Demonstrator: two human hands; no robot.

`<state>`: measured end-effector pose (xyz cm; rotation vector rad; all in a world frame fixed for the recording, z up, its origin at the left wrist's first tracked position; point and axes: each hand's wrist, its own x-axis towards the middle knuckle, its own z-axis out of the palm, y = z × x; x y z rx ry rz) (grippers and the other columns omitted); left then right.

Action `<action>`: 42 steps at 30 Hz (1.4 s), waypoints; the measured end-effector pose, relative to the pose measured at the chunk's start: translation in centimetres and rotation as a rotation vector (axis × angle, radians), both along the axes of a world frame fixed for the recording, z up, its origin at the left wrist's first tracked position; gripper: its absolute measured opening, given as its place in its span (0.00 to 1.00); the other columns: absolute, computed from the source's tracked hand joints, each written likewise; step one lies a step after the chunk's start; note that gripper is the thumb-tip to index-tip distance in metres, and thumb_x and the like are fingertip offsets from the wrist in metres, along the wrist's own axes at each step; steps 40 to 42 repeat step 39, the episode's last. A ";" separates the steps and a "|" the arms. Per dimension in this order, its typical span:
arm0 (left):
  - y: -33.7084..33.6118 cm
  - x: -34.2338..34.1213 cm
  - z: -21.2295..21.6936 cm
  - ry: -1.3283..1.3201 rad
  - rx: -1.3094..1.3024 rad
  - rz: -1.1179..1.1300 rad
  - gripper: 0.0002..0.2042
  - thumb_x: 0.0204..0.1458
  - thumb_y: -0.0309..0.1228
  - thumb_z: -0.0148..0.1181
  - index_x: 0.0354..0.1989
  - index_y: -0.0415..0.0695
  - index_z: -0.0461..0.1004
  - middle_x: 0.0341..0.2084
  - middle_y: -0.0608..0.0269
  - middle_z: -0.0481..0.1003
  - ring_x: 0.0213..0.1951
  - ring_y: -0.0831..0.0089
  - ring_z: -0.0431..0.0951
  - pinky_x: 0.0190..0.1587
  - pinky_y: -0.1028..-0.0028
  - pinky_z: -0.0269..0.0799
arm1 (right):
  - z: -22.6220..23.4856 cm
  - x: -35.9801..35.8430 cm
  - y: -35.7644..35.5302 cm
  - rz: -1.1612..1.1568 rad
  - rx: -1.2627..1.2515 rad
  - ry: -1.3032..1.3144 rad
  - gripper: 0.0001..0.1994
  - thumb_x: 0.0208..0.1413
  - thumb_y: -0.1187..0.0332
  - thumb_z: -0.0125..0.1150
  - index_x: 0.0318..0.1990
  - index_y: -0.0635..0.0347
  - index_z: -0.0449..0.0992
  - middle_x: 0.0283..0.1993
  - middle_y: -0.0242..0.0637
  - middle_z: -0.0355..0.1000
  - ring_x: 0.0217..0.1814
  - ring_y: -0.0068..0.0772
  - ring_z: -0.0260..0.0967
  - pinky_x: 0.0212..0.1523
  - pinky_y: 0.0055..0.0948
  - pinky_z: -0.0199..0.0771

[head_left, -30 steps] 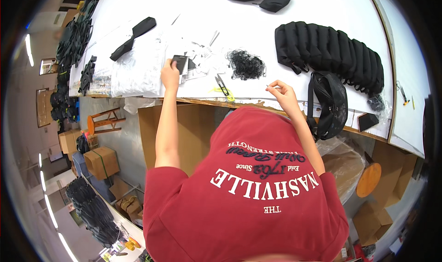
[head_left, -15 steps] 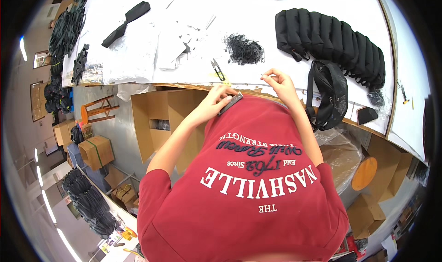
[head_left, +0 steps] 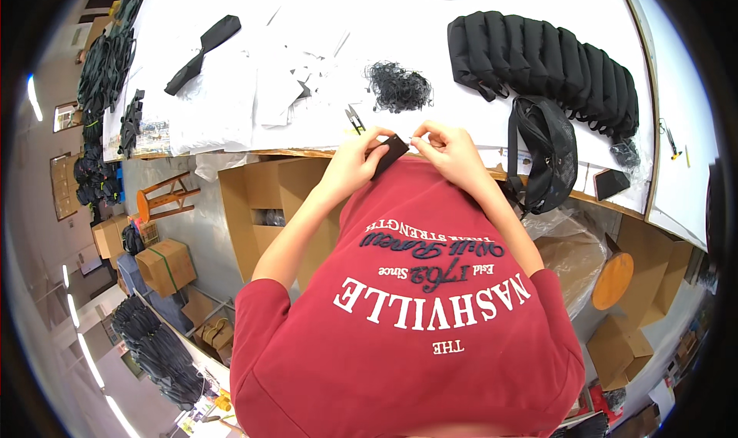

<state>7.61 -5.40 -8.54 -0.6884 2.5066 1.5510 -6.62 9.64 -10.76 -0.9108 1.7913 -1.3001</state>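
Small flat black rectangular tag (head_left: 390,154) pinched at chest height above the white table's edge (head_left: 307,134): left hand (head_left: 355,161) gripping its lower corner, right hand (head_left: 450,147) fingertips closed at its top; best kept taut, near the thread snips (head_left: 354,118)
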 end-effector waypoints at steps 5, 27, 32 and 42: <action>0.9 -1.7 1.1 0.111 0.002 -0.015 0.11 0.55 0.23 0.50 0.47 0.42 0.68 0.22 0.56 0.76 0.22 0.72 0.74 0.29 0.75 0.68 | 0.8 0.1 -0.5 -0.041 0.008 0.098 0.07 0.50 0.66 0.57 0.30 0.60 0.73 0.12 0.34 0.55 0.14 0.28 0.53 0.19 0.30 0.52; -1.0 -4.5 1.0 0.063 0.088 -0.071 0.09 0.57 0.23 0.48 0.45 0.37 0.68 0.26 0.61 0.75 0.30 0.77 0.74 0.35 0.76 0.70 | -2.4 -1.4 -0.5 -0.041 -0.071 -0.678 0.10 0.59 0.63 0.55 0.37 0.63 0.71 0.18 0.34 0.71 0.18 0.20 0.68 0.20 0.17 0.67; -2.3 -5.2 -0.4 0.144 0.276 -0.085 0.03 0.58 0.23 0.48 0.38 0.37 0.65 0.23 0.63 0.72 0.25 0.81 0.72 0.29 0.80 0.68 | -2.4 -1.7 -1.7 -0.029 -0.084 -0.710 0.13 0.61 0.60 0.51 0.33 0.61 0.70 0.19 0.32 0.70 0.19 0.21 0.68 0.22 0.17 0.68; -8.9 -11.8 -4.5 0.102 0.443 0.033 0.04 0.58 0.26 0.48 0.39 0.40 0.65 0.21 0.64 0.72 0.19 0.79 0.71 0.21 0.82 0.66 | -3.4 -4.0 -3.5 -0.203 -0.142 -0.737 0.10 0.59 0.64 0.53 0.34 0.62 0.72 0.17 0.31 0.67 0.16 0.21 0.65 0.20 0.19 0.65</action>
